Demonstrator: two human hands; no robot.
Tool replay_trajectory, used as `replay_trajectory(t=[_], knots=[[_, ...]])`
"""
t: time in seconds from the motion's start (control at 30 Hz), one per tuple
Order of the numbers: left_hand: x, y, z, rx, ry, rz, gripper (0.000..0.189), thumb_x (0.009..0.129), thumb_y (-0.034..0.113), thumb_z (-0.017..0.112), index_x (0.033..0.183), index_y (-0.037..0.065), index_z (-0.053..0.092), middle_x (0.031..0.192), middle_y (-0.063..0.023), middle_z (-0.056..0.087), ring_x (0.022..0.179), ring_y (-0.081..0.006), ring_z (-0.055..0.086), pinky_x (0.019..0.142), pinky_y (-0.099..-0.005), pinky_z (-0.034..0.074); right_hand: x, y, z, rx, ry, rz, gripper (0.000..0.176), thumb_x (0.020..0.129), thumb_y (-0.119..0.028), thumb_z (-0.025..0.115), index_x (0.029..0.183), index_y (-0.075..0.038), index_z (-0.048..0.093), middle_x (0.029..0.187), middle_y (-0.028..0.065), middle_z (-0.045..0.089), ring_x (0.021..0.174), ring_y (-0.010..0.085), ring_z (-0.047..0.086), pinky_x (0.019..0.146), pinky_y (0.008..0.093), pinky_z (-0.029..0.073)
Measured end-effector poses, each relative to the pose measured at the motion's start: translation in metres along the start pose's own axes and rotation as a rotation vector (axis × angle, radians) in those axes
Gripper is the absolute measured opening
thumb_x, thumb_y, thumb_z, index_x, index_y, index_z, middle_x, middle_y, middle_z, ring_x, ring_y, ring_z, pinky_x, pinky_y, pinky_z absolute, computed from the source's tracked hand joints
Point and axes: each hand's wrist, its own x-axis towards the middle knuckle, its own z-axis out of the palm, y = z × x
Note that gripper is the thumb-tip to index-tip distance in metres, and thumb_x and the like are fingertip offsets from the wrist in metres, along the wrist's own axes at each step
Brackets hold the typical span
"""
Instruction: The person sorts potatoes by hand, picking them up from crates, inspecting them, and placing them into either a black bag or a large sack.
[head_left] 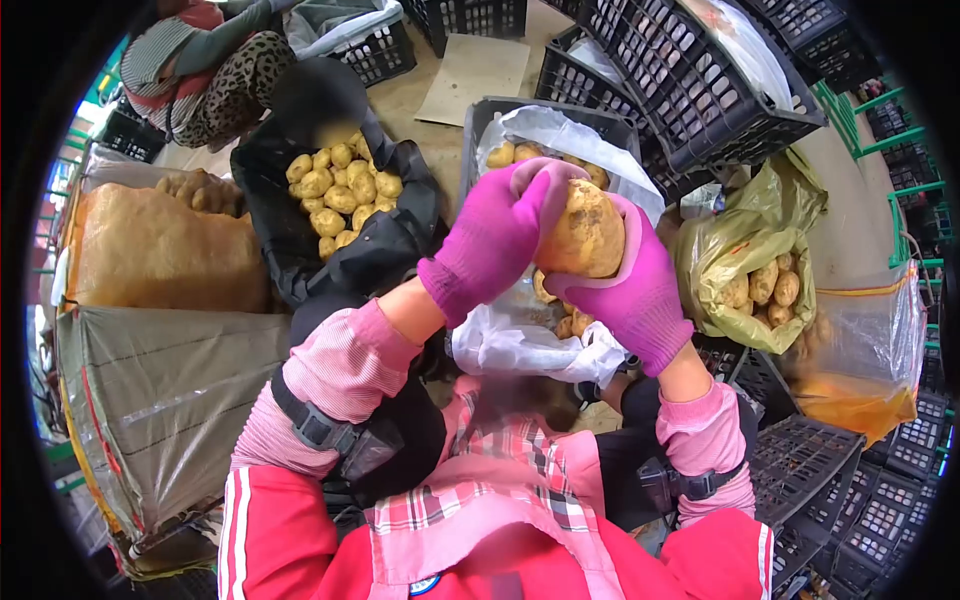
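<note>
A large yellow-brown potato (582, 232) with dark dirt marks is held up in front of me. My right hand (635, 285), in a magenta glove, wraps round its right side and underside. On its upper left, my left hand (510, 225), gloved the same way, has its fingers curled closed against the potato; whether it pinches anything else is hidden. Behind and below both hands stands a dark crate (480, 130) lined with white plastic (500, 345), with potatoes (515, 154) inside.
A black bag (275, 240) of potatoes lies left, a green bag (700, 260) of potatoes right. Full sacks (165, 250) stand at far left. Black crates (690, 90) are stacked at upper right. Another person (230, 90) crouches at upper left. Cardboard (475, 80) lies on the floor.
</note>
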Motion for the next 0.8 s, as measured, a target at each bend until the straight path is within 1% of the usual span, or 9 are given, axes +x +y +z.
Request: replay_trajectory(t=[0.2,0.3,0.37,0.4,0.47,0.5,0.53,0.7,0.8], knots=[[0.035,-0.03,0.015,-0.329,-0.047,-0.199,0.032,0.102,0.027,0.051,0.119,0.003,0.063,0.101,-0.0033,0.067,0.097,-0.0089,0.062,0.086,-0.0229,0.05,0.0,0.028,-0.018,0.179,0.116,0.03,0.09,0.056,-0.022,0.093,0.131,-0.005,0.046,0.123,0.0137,0.057,0.114,0.0243,0.059,0.097,0.0344,0.048],[0.061,-0.043,0.014,-0.261,-0.388,-0.347,0.049,0.101,0.047,0.045,0.122,0.006,0.062,0.099,-0.0041,0.068,0.087,-0.0123,0.066,0.075,-0.025,0.054,0.005,0.042,-0.025,0.191,0.212,-0.043,0.087,0.058,-0.018,0.092,0.131,-0.006,0.046,0.122,0.0123,0.055,0.116,0.0244,0.057,0.099,0.0341,0.047],[0.066,-0.002,0.022,-0.513,-0.657,-0.901,0.073,0.094,0.071,0.036,0.123,0.009,0.062,0.098,-0.006,0.069,0.08,-0.018,0.07,0.07,-0.0284,0.057,0.011,0.056,-0.026,0.119,0.234,-0.11,0.085,0.059,-0.016,0.091,0.13,-0.006,0.047,0.122,0.0119,0.055,0.117,0.0252,0.056,0.1,0.0348,0.045],[0.063,0.001,0.026,-0.619,-0.671,-0.883,0.07,0.093,0.067,0.043,0.126,0.008,0.059,0.101,-0.0076,0.069,0.084,-0.0208,0.07,0.073,-0.0306,0.057,0.011,0.057,-0.029,0.087,0.247,-0.147,0.083,0.059,-0.015,0.09,0.13,-0.006,0.047,0.122,0.0117,0.055,0.118,0.0256,0.056,0.101,0.0351,0.045],[0.065,0.002,0.024,-0.795,-0.703,-0.823,0.068,0.091,0.06,0.057,0.132,0.006,0.053,0.108,-0.0108,0.069,0.093,-0.0263,0.07,0.08,-0.0349,0.057,0.009,0.05,-0.042,0.063,0.212,-0.251,0.082,0.06,-0.013,0.088,0.131,-0.006,0.048,0.128,0.014,0.053,0.123,0.0291,0.053,0.104,0.0351,0.042],[0.061,-0.024,0.023,-0.298,-0.8,0.009,0.069,0.084,0.035,0.069,0.139,0.005,0.041,0.118,-0.0154,0.063,0.107,-0.0306,0.064,0.089,-0.0396,0.052,0.007,0.045,-0.05,0.07,0.196,-0.331,0.083,0.06,-0.013,0.088,0.131,-0.006,0.048,0.13,0.0151,0.052,0.124,0.03,0.052,0.105,0.0349,0.042],[0.056,-0.022,0.023,0.294,-0.371,0.695,0.088,0.077,0.01,0.082,0.147,0.004,0.029,0.129,-0.0199,0.058,0.121,-0.0349,0.057,0.099,-0.0443,0.047,0.001,0.04,-0.056,0.072,0.173,-0.4,0.083,0.06,-0.014,0.088,0.132,-0.006,0.048,0.132,0.0161,0.051,0.125,0.0308,0.052,0.106,0.0348,0.041],[-0.001,0.009,0.025,0.3,-0.252,0.465,0.061,0.087,0.008,0.063,0.143,0.004,0.038,0.132,-0.019,0.055,0.118,-0.0307,0.058,0.1,-0.0368,0.045,-0.039,0.009,-0.035,0.553,0.094,-0.167,0.113,0.069,-0.031,0.089,0.152,0.001,0.019,0.146,0.0173,0.039,0.133,0.024,0.041,0.11,0.0356,0.036],[-0.041,0.016,0.01,0.363,-0.047,0.487,0.057,0.089,0.012,0.056,0.143,0.003,0.04,0.13,-0.0191,0.056,0.119,-0.0299,0.057,0.101,-0.0351,0.043,-0.063,-0.01,0.005,0.388,0.222,-0.176,0.113,0.069,-0.035,0.089,0.152,0.001,0.02,0.147,0.0167,0.037,0.134,0.0243,0.04,0.11,0.0342,0.036]])
